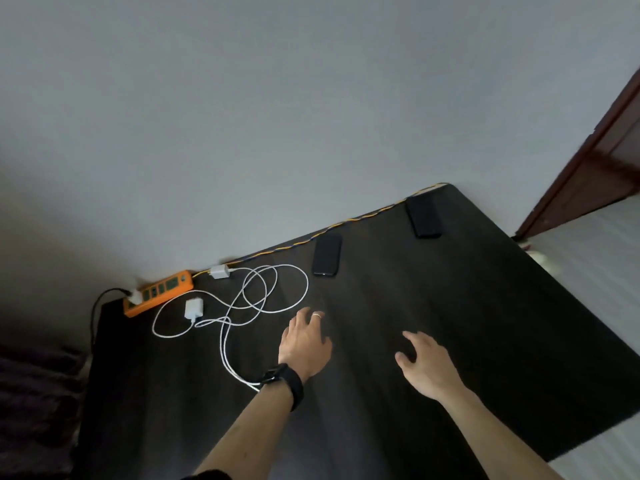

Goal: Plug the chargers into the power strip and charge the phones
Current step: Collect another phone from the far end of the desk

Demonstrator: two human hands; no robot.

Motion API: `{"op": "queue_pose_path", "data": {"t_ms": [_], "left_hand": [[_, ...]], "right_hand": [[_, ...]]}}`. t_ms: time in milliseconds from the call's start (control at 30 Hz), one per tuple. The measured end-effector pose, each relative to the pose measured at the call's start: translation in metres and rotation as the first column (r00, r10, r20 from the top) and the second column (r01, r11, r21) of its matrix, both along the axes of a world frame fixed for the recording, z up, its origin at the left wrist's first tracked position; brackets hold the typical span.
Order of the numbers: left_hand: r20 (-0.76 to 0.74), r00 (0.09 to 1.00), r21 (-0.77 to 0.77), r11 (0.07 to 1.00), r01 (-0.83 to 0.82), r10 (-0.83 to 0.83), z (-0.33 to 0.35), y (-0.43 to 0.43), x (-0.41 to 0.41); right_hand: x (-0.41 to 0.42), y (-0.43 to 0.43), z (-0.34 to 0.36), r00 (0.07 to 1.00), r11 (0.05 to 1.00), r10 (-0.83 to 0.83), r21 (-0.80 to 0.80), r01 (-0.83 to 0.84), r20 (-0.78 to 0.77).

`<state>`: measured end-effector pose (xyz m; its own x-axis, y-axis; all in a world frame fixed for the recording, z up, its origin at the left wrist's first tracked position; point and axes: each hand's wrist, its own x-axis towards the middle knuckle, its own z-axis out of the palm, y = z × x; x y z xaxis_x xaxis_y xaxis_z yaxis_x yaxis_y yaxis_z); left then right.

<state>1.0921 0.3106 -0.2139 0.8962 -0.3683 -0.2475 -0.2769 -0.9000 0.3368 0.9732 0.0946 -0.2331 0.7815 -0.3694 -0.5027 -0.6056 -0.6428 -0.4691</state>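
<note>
Chargers: two white bricks lie unplugged on the desk [415,341], one [194,308] just beside the orange strip [157,292], the other [219,271] near the strip's 3 o'clock end. Their white cables [263,296] loop tangled across the desk. Two phones lie at 12 o'clock [326,255] and 1 o'clock [424,216], not connected. Left hand [304,344] and right hand [424,365] hover open, fingers spread, holding nothing. No step appears begun. Next move: grasp the nearer brick, align its prongs with a free socket, press in.
</note>
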Motion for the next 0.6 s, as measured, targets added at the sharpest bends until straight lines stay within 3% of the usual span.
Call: {"op": "queue_pose_path", "data": {"t_ms": [133, 233, 433, 600], "left_hand": [[-0.058, 0.998, 0.015, 1.000, 0.008, -0.007, -0.034, -0.037, 0.070], [-0.071, 0.997, 0.010, 1.000, -0.013, 0.014, -0.057, -0.064, 0.117], [-0.017, 0.997, 0.020, 0.997, -0.080, 0.081, -0.102, -0.107, 0.188], [0.004, 0.990, 0.084, 0.987, -0.139, 0.140, -0.123, -0.126, 0.201]], "right_hand": [[0.030, -0.027, -0.037, 0.964, 0.994, 0.032, -0.089, -0.058, -0.265], [0.038, -0.038, -0.061, 0.930, 0.993, 0.057, -0.078, -0.091, -0.364], [0.026, -0.038, -0.090, 0.933, 0.989, 0.081, -0.091, -0.120, -0.351], [0.014, -0.038, -0.097, 0.935, 0.979, 0.089, -0.143, -0.146, -0.343]]}}
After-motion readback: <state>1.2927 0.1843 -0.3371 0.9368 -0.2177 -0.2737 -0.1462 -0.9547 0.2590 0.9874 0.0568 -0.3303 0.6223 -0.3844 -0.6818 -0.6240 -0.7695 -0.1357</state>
